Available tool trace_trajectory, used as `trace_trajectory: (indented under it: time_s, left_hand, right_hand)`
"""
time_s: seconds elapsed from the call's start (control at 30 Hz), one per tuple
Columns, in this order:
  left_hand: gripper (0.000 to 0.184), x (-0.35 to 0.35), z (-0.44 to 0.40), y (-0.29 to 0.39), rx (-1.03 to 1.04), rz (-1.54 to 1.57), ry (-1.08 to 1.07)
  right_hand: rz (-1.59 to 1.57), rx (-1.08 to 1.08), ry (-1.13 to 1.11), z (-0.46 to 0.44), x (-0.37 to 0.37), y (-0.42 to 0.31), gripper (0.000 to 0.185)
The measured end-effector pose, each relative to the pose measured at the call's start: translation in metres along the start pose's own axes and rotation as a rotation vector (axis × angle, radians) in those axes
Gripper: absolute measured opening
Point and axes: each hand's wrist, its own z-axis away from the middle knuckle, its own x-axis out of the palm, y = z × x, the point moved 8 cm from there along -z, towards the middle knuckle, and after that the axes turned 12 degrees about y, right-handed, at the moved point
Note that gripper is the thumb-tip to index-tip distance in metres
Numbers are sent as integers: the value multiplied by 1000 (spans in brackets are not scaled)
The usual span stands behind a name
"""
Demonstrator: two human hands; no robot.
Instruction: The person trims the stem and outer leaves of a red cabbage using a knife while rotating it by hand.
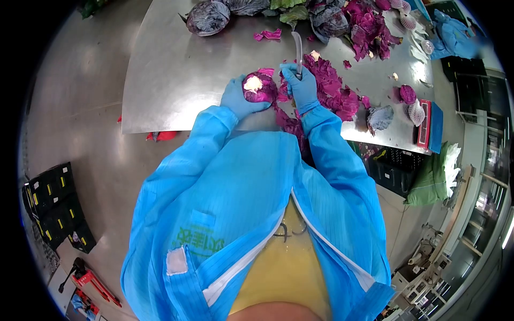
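My left hand (236, 98), in a blue glove, is wrapped round the side of a red cabbage (263, 95). The pale cut stem end of the cabbage faces up. My right hand (301, 88), gloved too, grips a knife (297, 51) by its handle, the blade pointing away from me and clear of the cabbage. Loose purple cabbage leaves (341, 101) lie heaped beside and under my right hand, down to the table's near edge.
Whole cabbages (208, 18) line the far side of the metal table (166, 80), with more loose leaves (369, 32) at far right. A small cabbage (407, 94), a netted one (416, 113) and a red-and-blue scale (430, 125) stand at right. A black crate (393, 174) sits below.
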Motion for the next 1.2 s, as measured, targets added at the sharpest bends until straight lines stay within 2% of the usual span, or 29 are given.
trace_trajectory:
  time_s: [0.07, 0.17, 0.2, 0.27, 0.33, 0.4, 0.47, 0.53, 0.6, 0.7, 0.77, 0.8, 0.87, 0.9, 0.97, 1.07, 1.1, 1.2]
  left_hand:
    - [106, 7, -1, -12, 37, 38, 39]
    - [110, 4, 1, -12, 77, 134, -36]
    - [110, 3, 0, -16, 83, 132, -39]
    - [112, 6, 4, -19, 167, 265, -80]
    - [109, 4, 6, -24, 145, 306, -115]
    - [105, 1, 9, -25, 66, 611, -192]
    - [106, 0, 10, -37, 78, 650, -158]
    - [113, -7, 16, -49, -165, 854, -100]
    - [116, -1, 18, -48, -102, 887, -91]
    - [99, -6, 19, -60, -342, 776, 224]
    - [95, -3, 11, -66, -384, 807, 232]
    - [91, 2, 9, -72, -430, 842, 236]
    - [87, 7, 6, -80, -418, 858, 244]
    - [87, 7, 8, -80, -444, 876, 283]
    - [86, 10, 10, -79, -469, 894, 317]
    - [84, 12, 16, -74, -484, 993, 345]
    - [82, 9, 18, -71, -491, 976, 384]
    - [81, 5, 19, -69, -463, 945, 425]
  right_hand:
    - [267, -162, 190, -4, -18, 2, 28]
    - [408, -109, 146, -17, -25, 46, 35]
    - [405, -110, 153, -15, -25, 40, 35]
    - [208, 206, -141, 1, 1, 43, 38]
    - [212, 194, -212, 3, 11, 48, 38]
    - [119, 304, -312, 8, 21, 53, 37]
    - [174, 277, -310, 6, 20, 47, 33]
    - [216, 171, -255, 7, 22, 38, 30]
    - [243, 98, -214, 2, 24, 53, 28]
    - [356, -34, -151, 11, 37, 42, 27]
    - [409, -210, -60, 16, 38, 29, 30]
    - [408, -209, -61, 19, 38, 28, 30]
    - [343, 19, -39, 24, 31, 41, 36]
    - [342, 20, -38, 28, 31, 42, 36]
    - [269, 245, 2, 38, 27, 61, 44]
    - [242, 297, -21, 53, 36, 58, 51]
    - [244, 252, -25, 52, 37, 59, 53]
    - [233, 278, -24, 52, 36, 66, 50]
